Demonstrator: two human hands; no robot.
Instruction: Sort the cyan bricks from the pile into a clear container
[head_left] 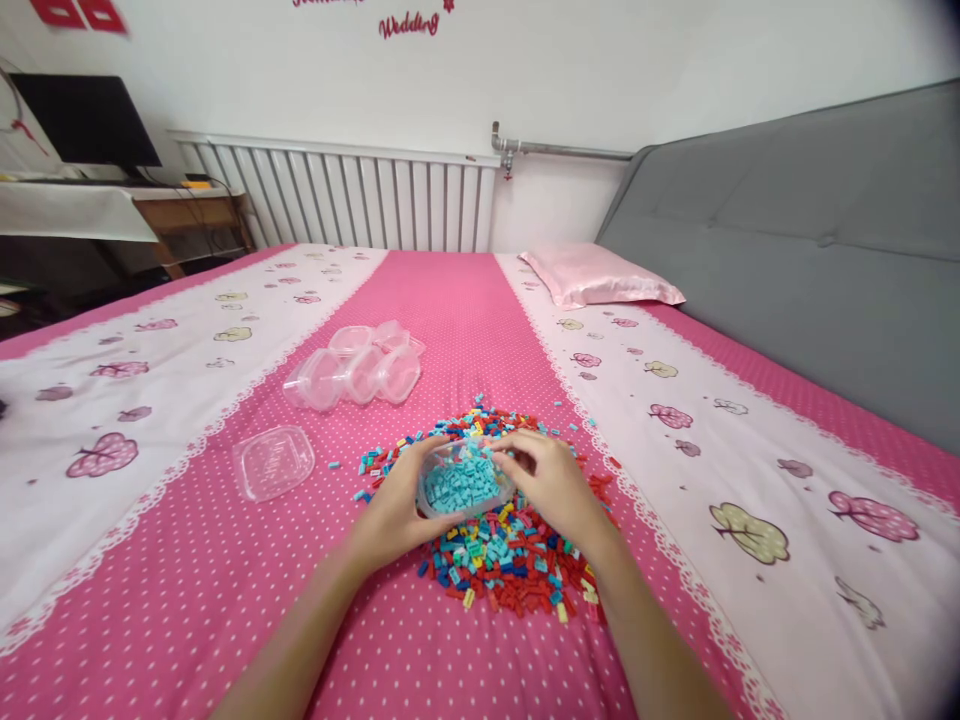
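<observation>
A clear plastic container (480, 507) full of light-blue toy bricks (459, 482) is tilted slightly above a loose pile. My left hand (391, 505) grips its left side, thumb along the front and fingers round the back. My right hand (546, 478) is at the container's right rim, its thumb and fingertips bent together over the bricks inside. Whether a brick sits between those fingertips is too small to make out. Under and around the container spreads a pile of small mixed bricks (517, 575), in red, blue, yellow and light blue.
A clear lid (274, 463) lies flat on the pink bedspread (450, 300), left of the pile. Several more clear containers (360, 370) are grouped behind it. A pink pillow (600, 275) rests by the grey headboard (787, 230). A radiator (337, 190) lines the wall.
</observation>
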